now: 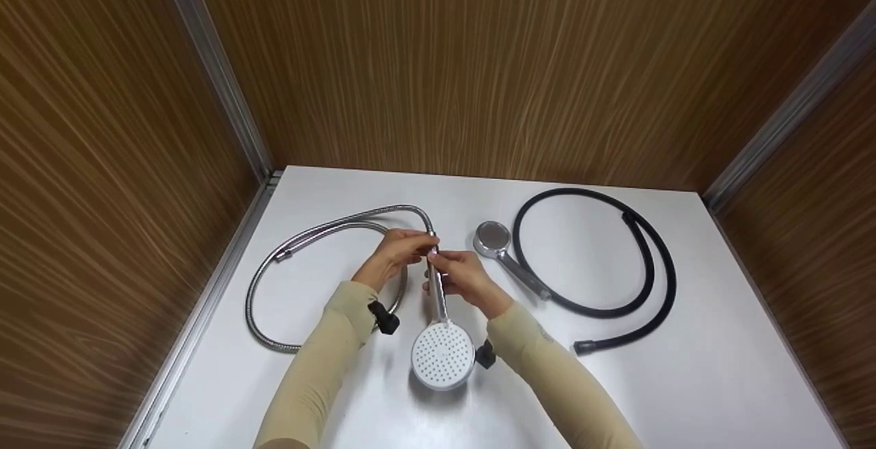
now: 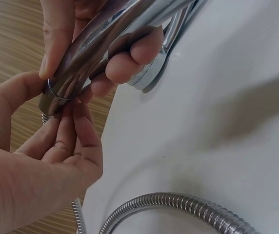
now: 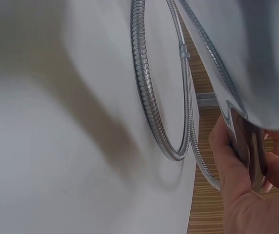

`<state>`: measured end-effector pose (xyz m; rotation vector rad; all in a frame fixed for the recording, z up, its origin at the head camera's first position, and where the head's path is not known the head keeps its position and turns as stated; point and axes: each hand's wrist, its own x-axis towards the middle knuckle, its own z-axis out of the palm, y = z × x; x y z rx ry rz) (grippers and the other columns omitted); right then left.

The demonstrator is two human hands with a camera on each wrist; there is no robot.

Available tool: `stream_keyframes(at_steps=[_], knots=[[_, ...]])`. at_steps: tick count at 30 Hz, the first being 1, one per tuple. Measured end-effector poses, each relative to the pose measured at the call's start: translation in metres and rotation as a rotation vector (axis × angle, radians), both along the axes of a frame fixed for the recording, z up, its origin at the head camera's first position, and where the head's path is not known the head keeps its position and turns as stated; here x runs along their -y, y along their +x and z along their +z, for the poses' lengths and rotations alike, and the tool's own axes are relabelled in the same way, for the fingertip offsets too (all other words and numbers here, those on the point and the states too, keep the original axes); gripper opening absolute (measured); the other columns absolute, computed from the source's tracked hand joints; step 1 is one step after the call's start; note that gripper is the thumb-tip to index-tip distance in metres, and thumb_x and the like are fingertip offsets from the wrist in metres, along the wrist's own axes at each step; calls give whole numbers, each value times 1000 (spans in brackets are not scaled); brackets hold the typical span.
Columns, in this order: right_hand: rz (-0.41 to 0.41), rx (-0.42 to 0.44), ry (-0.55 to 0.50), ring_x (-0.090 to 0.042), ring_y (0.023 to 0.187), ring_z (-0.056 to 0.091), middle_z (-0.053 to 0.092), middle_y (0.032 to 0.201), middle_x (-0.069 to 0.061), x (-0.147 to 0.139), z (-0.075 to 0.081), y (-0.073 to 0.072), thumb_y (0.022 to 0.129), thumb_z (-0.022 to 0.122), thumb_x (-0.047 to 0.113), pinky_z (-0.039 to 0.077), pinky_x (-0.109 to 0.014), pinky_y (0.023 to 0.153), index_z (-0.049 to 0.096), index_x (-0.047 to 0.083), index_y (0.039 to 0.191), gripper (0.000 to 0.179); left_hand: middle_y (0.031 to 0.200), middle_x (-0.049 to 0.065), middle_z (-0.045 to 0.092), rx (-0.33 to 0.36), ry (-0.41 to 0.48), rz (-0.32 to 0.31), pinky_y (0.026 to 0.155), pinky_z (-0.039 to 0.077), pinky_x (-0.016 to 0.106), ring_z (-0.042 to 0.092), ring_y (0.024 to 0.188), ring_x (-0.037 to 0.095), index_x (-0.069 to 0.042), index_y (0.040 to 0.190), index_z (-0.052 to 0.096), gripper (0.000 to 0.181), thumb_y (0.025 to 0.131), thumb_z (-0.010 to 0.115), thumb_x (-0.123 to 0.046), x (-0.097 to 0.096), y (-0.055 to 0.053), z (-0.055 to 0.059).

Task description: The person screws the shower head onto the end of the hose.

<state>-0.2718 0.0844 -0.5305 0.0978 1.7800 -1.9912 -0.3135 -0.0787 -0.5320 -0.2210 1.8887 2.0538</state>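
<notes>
A chrome shower head (image 1: 443, 355) with a round white spray face points toward the person, its face up, above the white table. My right hand (image 1: 467, 275) grips its handle (image 3: 249, 141), fingers curled underneath. At the handle's far end, my left hand (image 1: 402, 247) pinches the chrome end fitting (image 2: 48, 103) of a ribbed metal hose (image 2: 173, 200) between thumb and fingers. A thin seam shows between fitting and handle; how far they are threaded cannot be told. The hose loops over the table on the left, its other end fitting (image 1: 283, 255) lying loose.
A second shower head (image 1: 491, 238) with a grey face lies right of the hands. Beyond it, a black hose (image 1: 674, 278) is coiled, one end (image 1: 585, 348) toward the front. Wood-grain panels (image 1: 465, 72) wall in the white table (image 1: 725, 380) at the back and sides.
</notes>
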Motion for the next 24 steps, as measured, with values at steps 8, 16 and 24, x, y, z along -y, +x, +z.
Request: stream_keyframes(at_steps=[8,16,24], knots=[[0,0,12,-18,64,74,65,76,-3,1,-1,1,108,59,17,65,-33,65,55,-15,138,44,75,-9,75,-7,-44,-9,104,53,45,69,74,5,-12,97,81,12,87,85,-18,3,2,-1],[-26,-1,16,-20,65,74,65,77,-5,2,-3,1,107,60,15,65,-35,67,63,-10,129,34,71,-9,74,-7,14,20,75,52,25,68,70,4,-16,84,77,9,85,85,-11,4,2,-2],[-14,-11,21,-19,66,74,65,78,-5,2,-2,1,108,59,16,65,-35,69,58,-13,136,41,72,-8,73,-8,37,23,72,50,23,67,71,5,-15,85,77,8,86,83,-10,3,1,-3]])
